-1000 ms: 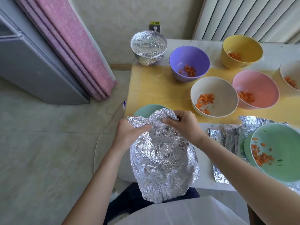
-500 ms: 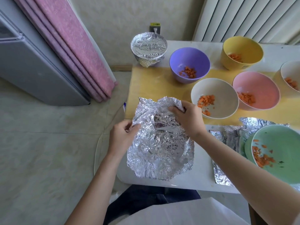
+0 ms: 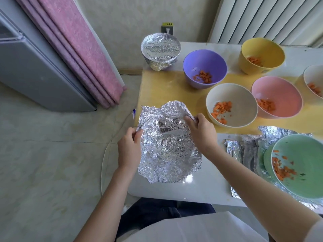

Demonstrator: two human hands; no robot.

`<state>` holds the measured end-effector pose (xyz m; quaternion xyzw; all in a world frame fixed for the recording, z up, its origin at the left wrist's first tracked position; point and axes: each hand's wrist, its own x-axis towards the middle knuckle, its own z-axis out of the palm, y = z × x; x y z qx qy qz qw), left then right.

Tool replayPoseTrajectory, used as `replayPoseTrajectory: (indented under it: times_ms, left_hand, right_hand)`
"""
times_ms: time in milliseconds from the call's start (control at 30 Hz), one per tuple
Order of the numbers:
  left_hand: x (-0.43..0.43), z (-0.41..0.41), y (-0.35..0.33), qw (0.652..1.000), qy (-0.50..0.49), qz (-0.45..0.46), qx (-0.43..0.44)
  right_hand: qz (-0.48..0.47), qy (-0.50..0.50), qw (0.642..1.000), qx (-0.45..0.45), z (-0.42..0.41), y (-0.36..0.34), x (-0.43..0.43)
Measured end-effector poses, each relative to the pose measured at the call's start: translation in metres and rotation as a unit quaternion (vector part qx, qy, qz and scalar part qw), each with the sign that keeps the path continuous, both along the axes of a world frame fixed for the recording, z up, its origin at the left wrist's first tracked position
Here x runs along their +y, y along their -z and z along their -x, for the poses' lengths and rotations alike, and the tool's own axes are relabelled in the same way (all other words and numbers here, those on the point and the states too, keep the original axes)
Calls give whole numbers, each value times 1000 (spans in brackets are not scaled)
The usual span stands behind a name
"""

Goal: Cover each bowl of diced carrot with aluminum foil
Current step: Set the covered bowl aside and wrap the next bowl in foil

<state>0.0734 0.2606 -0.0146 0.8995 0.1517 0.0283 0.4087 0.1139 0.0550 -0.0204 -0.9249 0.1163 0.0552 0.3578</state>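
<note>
At the near left corner of the tabletop [image 3: 206, 186], a crumpled foil sheet [image 3: 167, 151] lies draped over something round that it hides entirely, most likely a bowl of diced carrot. The left hand [image 3: 129, 151] pinches the sheet's left edge between thumb and fingers, and the right hand [image 3: 201, 135] curls its fingers onto the far right edge. Gripping opposite sides this way probably lets the person centre the sheet before folding its margin down. One foil-covered bowl [image 3: 160, 48] stands at the far corner, apart from the rest. The purple bowl [image 3: 204, 65], cream bowl [image 3: 241, 100], pink bowl [image 3: 279, 91] and yellow bowl [image 3: 262, 51] sit open with carrot showing. A green bowl [image 3: 304, 165] rests on spare foil [image 3: 244, 151] at the right, seemingly staged for its turn.
</note>
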Motion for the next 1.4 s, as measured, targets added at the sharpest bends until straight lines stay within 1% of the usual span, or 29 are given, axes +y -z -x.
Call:
replayPoseTrajectory:
  times_ms: [100,167,333,533,700,767,833,867,933,1067,1233,1400]
  left_hand:
    - [0,3,9,998,14,-44,32]
    - [-1,4,13,996,17,-73,45]
    - [0,1,17,995,15,-97,33]
    - [4,-1,21,997,15,-72,24]
    - [5,-4,24,1000,4,-7,12]
    - [8,-6,24,999,6,-11,39]
    - [9,-9,20,997,10,-37,65]
    - [9,-12,18,997,7,-41,68]
    - [7,-19,13,998,-3,-17,53]
    - [4,-40,18,1000,-5,4,14]
    - [3,-53,27,999,3,0,53]
    - [4,-58,32,992,3,97,78]
  right_hand:
    - [28,0,1000,0,-1,6,-1]
    - [30,-2,1000,1,-3,10,-2]
    - [2,-13,1000,13,-7,15,-5]
    - [-22,-10,999,35,-12,21,-7]
    - [-15,-21,999,38,-13,20,-7]
    - [4,-36,999,36,-14,19,-8]
    - [30,-49,998,29,-14,19,-9]
    - [43,-53,997,22,-14,18,-9]
    - [58,-59,997,9,-14,16,-9]
    - [64,-63,996,7,-18,14,-5]
    - [45,-39,998,34,-24,20,-6]
    - [2,-17,998,60,-28,20,-8]
